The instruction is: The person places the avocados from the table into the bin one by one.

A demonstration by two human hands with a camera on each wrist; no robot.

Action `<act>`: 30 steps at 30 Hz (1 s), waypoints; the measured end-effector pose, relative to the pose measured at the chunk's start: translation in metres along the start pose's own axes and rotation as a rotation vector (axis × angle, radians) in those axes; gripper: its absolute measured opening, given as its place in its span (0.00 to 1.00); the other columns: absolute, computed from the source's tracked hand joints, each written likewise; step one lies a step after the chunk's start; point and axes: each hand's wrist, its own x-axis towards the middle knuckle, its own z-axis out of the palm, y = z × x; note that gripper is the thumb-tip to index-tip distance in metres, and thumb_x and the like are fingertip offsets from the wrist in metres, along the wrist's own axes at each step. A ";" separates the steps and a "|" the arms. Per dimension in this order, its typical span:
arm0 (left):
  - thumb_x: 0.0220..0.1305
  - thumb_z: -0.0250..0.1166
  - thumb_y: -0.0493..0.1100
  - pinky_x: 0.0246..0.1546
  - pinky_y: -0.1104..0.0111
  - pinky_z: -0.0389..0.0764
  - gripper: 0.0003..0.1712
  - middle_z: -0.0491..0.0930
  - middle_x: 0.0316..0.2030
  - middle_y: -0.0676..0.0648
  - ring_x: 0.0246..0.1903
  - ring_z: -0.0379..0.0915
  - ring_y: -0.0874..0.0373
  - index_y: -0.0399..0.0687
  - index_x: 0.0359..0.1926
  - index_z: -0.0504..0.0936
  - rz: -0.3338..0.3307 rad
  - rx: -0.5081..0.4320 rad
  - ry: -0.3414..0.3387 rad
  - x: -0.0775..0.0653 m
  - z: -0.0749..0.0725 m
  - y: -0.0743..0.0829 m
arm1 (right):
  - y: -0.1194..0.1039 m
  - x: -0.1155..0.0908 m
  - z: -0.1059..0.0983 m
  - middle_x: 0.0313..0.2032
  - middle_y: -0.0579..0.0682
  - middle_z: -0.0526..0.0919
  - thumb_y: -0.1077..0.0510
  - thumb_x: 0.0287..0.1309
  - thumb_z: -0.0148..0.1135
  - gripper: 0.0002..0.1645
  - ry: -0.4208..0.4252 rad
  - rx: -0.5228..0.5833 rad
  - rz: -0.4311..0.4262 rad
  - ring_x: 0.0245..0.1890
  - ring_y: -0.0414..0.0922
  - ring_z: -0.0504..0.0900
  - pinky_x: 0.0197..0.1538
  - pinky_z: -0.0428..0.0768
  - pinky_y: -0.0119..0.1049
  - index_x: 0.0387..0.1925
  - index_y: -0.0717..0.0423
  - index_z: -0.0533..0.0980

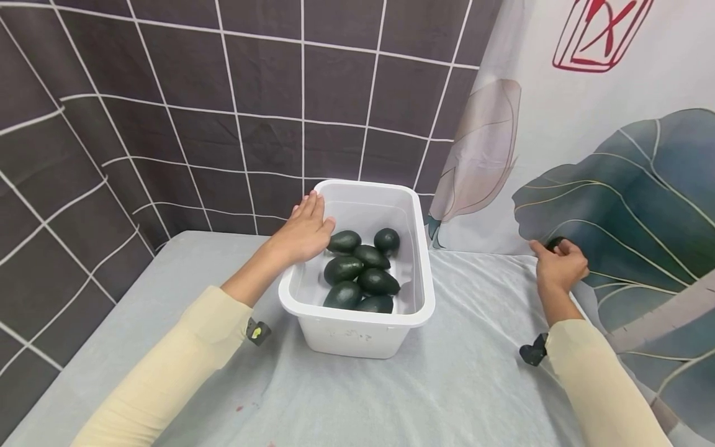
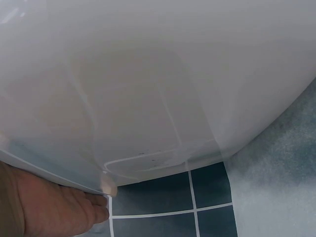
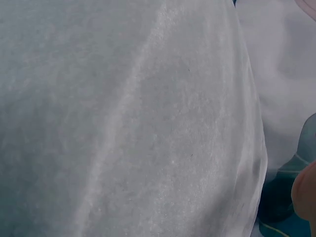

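A white plastic tub (image 1: 357, 338) stands on the cloth-covered table with several dark green avocados (image 1: 377, 282) lying in it. Over the tub's left rim lies my left hand (image 1: 304, 231), its fingers straight and close together. The left wrist view shows that hand (image 2: 59, 210) beside the tub's wall (image 2: 148, 98). Well to the right of the tub, near the table's right edge, my right hand (image 1: 561, 270) grips a dark avocado (image 1: 554, 243), mostly hidden by the fingers. Only part of the right hand (image 3: 305, 192) enters its wrist view.
Pale grey-blue cloth (image 1: 469, 385) covers the table. A dark curtain with white grid lines (image 1: 262, 81) hangs behind and at the left. On the right hangs a white curtain with large leaf prints (image 1: 614, 186), close to the right hand.
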 end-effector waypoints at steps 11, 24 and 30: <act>0.89 0.34 0.55 0.94 0.45 0.34 0.45 0.28 0.91 0.30 0.93 0.24 0.35 0.27 0.90 0.37 -0.001 0.005 0.000 0.001 0.000 -0.002 | 0.007 0.010 -0.002 0.55 0.26 0.71 0.45 0.65 0.81 0.46 0.086 0.023 0.028 0.81 0.38 0.64 0.86 0.67 0.33 0.81 0.44 0.75; 0.90 0.35 0.55 0.94 0.47 0.32 0.45 0.28 0.92 0.31 0.93 0.24 0.36 0.28 0.90 0.37 -0.004 0.005 0.001 0.001 0.000 0.000 | 0.009 0.010 -0.009 0.83 0.43 0.66 0.46 0.70 0.77 0.47 0.128 0.029 0.095 0.84 0.41 0.63 0.89 0.62 0.32 0.85 0.42 0.69; 0.90 0.35 0.55 0.94 0.46 0.33 0.45 0.28 0.92 0.31 0.93 0.24 0.36 0.28 0.90 0.37 -0.006 0.007 -0.001 0.001 0.001 -0.001 | 0.013 0.014 -0.009 0.88 0.53 0.61 0.47 0.68 0.77 0.51 0.162 -0.016 0.117 0.89 0.47 0.59 0.91 0.57 0.36 0.86 0.49 0.68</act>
